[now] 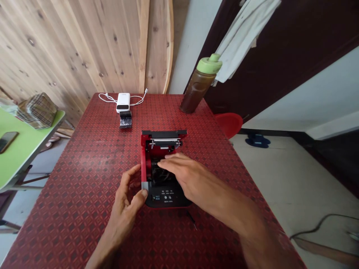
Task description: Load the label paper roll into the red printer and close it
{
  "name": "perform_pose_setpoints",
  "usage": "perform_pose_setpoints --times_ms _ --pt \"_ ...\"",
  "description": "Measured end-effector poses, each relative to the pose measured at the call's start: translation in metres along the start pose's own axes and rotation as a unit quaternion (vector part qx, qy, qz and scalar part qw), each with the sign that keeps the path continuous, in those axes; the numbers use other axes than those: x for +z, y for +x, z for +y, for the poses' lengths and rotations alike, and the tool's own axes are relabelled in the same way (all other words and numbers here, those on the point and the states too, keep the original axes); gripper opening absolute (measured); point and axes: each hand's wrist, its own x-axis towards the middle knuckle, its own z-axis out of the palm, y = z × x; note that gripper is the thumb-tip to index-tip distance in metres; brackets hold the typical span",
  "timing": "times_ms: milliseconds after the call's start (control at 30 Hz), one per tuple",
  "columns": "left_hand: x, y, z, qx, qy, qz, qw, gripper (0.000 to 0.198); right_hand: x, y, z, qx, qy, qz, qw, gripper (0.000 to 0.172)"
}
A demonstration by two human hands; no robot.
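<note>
A small red and black label printer (168,195) stands on the table with its lid (165,135) raised at the back. My left hand (127,200) grips its left side, thumb on the front left corner and fingers along the wall. Inside the compartment lies a dark, glossy roll (158,175), partly covered by my other hand. My right hand (182,170) reaches in from the right, fingers stretched out over the roll. Whether its fingertips touch the roll I cannot tell. A thin dark tool (192,219) lies close to the printer's front right.
On the patterned red table (92,179) are a white power bank (123,101) with a cable, a small black glossy piece (125,120) and a brown bottle (198,87) with a green lid. At left, a green table (25,149) holds a phone (8,141) and a checked bag (39,110).
</note>
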Motion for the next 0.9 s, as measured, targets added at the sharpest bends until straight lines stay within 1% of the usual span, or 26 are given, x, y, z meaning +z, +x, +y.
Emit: perform_pose_setpoints --times_ms 67,133,200,233,300,333,367,433,467,533,600,667,733,833,900 --pt "0.0 0.0 -0.001 0.0 -0.001 0.003 1.0 0.055 -0.008 -0.011 -0.005 -0.026 0.027 0.006 0.999 0.054" --pt "0.0 0.0 -0.001 -0.003 -0.001 0.002 1.0 0.056 -0.012 -0.016 -0.01 -0.035 0.045 0.008 0.998 0.041" --pt "-0.001 -0.001 0.003 -0.005 0.008 0.003 1.0 0.057 -0.01 -0.016 -0.014 -0.034 0.054 0.029 0.998 0.027" --pt "-0.001 0.0 0.006 -0.001 0.018 0.008 1.0 0.058 -0.008 -0.016 -0.015 -0.036 0.054 0.044 0.997 0.024" --pt "-0.001 0.005 0.016 0.023 0.054 0.025 0.998 0.059 -0.002 -0.015 -0.017 -0.052 0.047 0.077 0.995 0.023" --pt "0.0 0.01 0.023 0.046 0.077 0.036 0.995 0.059 0.001 -0.016 -0.018 -0.062 0.04 0.098 0.992 0.023" --pt "0.001 0.017 0.03 0.076 0.106 0.043 0.99 0.059 0.004 -0.017 -0.019 -0.072 0.03 0.118 0.99 0.022" --pt "0.005 0.036 0.045 0.157 0.16 0.055 0.973 0.058 0.008 -0.022 -0.02 -0.079 0.007 0.151 0.985 0.022" --pt "0.007 0.046 0.052 0.19 0.174 0.051 0.965 0.059 0.01 -0.025 -0.022 -0.078 -0.003 0.165 0.983 0.023" --pt "0.012 0.063 0.064 0.214 0.182 0.043 0.959 0.056 0.013 -0.03 -0.024 -0.073 -0.02 0.191 0.979 0.025" --pt "0.015 0.071 0.071 0.209 0.18 0.051 0.96 0.047 0.016 -0.035 -0.026 -0.07 -0.036 0.217 0.973 0.026" --pt "0.016 0.069 0.072 0.204 0.176 0.068 0.961 0.035 0.021 -0.038 -0.027 -0.068 -0.05 0.243 0.966 0.026" --pt "0.014 0.06 0.067 0.205 0.175 0.076 0.96 0.027 0.027 -0.041 -0.028 -0.07 -0.063 0.264 0.96 0.026" --pt "0.012 0.043 0.053 0.202 0.177 0.072 0.961 0.023 0.034 -0.044 -0.031 -0.067 -0.1 0.288 0.95 0.027" --pt "0.012 0.035 0.041 0.183 0.145 0.079 0.969 0.017 0.037 -0.045 -0.033 -0.057 -0.134 0.301 0.942 0.026"
